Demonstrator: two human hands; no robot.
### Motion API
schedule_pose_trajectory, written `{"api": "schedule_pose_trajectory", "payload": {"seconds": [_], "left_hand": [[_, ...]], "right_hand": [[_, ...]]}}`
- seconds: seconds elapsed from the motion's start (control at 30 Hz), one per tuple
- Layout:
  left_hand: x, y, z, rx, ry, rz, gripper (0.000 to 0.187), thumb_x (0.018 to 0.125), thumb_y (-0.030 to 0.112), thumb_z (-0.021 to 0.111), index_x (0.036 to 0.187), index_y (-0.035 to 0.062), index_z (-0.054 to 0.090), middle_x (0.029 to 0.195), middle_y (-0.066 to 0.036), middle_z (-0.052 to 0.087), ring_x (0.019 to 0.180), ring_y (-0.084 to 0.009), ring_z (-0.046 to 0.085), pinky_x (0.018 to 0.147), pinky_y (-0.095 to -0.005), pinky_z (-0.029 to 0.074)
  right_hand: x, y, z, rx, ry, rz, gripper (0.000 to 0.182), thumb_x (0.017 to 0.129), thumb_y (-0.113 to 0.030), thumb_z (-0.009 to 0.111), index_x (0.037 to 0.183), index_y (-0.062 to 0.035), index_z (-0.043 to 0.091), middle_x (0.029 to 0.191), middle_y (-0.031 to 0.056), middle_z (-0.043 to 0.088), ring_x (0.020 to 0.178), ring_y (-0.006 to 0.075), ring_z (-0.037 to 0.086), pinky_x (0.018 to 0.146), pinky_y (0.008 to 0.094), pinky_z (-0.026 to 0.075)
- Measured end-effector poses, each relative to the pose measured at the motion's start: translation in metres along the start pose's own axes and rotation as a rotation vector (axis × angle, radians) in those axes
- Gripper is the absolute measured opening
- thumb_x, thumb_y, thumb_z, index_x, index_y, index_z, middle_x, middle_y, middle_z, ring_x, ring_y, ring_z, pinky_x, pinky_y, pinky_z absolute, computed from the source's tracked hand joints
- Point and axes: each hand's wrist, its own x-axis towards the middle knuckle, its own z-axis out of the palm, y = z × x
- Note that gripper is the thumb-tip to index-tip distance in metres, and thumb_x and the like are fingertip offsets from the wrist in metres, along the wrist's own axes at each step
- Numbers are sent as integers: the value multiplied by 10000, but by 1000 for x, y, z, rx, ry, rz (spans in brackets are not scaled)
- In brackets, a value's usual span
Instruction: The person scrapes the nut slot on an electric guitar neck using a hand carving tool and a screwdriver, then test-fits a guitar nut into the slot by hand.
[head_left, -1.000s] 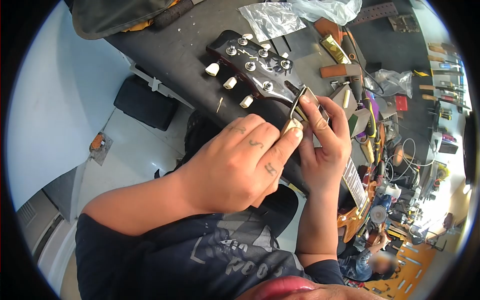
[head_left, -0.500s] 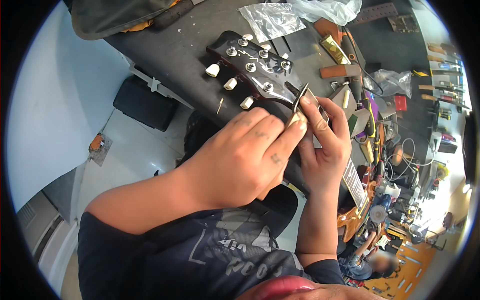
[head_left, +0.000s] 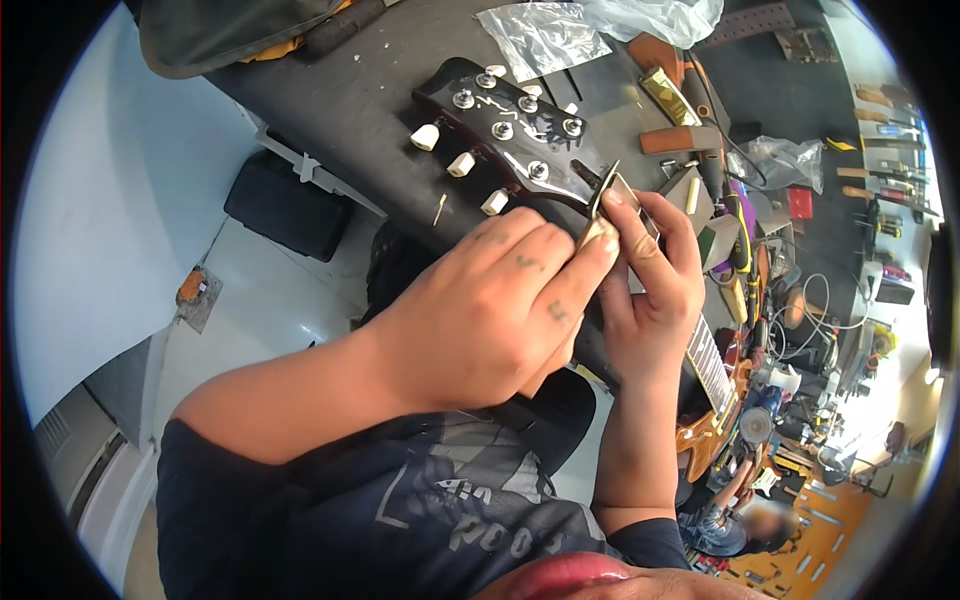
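So both of this person's hands are bunched up close together near the base of a glossy black guitar headstock (head_left: 515, 150) with cream tuner buttons (head_left: 425, 137). The left hand (head_left: 480, 320) has its fingers curled in, gripping a small pale tan piece (head_left: 594, 234) right at the tips. The right hand (head_left: 652, 290) has its fingers closed on a flat, shiny-edged piece (head_left: 632, 197), though I can't tell exactly what that is.

A thin dark strip (head_left: 607, 184) pokes up between the two hands, its long axis slanting up and to the right. Its lower end is hidden, so no telling which hand really has it. The tan piece sits just left of the right hand's fingers, with the left hand's tips right on it.

The guitar runs diagonally: headstock up and left of both hands, dark fretboard (head_left: 708, 365) showing below and right of them, past the right wrist. A skinny pale stick (head_left: 440, 210) lies on the dark bench (head_left: 345, 115) beside the headstock, and a crinkly clear plastic bag (head_left: 548, 45) is beyond it.
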Motion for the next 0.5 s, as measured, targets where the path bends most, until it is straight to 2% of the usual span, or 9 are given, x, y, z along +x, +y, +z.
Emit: {"api": "schedule_pose_trajectory", "payload": {"seconds": [0.03, 0.13, 0.33, 0.37, 0.5], "left_hand": [[1, -2, 3, -3, 2, 1, 657, 898, 115, 764, 1477, -178, 661, 1093, -201, 668, 1021, -376, 677, 938, -469, 601], [-7, 6, -5, -47, -6, -26, 676, 876, -18, 789, 1522, -168, 656, 1090, -199, 685, 945, -371, 674, 869, -469, 595], [0, 4, 0, -62, 24, -35, 673, 867, -37, 793, 1515, -163, 662, 1119, -200, 697, 942, -370, 686, 853, -469, 604], [-1, 5, 1, -57, 31, -36, 670, 866, -38, 793, 1512, -163, 663, 1126, -199, 701, 943, -369, 690, 856, -468, 607], [-8, 7, -2, -46, 30, -28, 655, 882, -11, 782, 1507, -166, 661, 1108, -192, 691, 964, -368, 691, 895, -463, 606]], "right_hand": [[0, -1, 1, 19, 6, 6, 562, 859, 5, 864, 1394, -166, 881, 1325, 164, 777, 998, 316, 769, 834, 419, 617], [0, 1, -3, 6, 5, -8, 559, 859, 11, 862, 1391, -160, 880, 1320, 172, 777, 992, 316, 769, 834, 421, 616], [2, -4, -3, 22, -22, 51, 550, 871, 18, 848, 1391, -157, 879, 1319, 175, 776, 997, 319, 769, 848, 423, 618], [2, 0, -2, 22, 4, -10, 556, 864, 24, 843, 1390, -156, 879, 1316, 175, 776, 990, 320, 767, 837, 423, 615], [2, 1, -2, -16, 0, -23, 572, 850, 25, 844, 1393, -152, 876, 1312, 179, 775, 995, 323, 770, 835, 425, 614]]}}
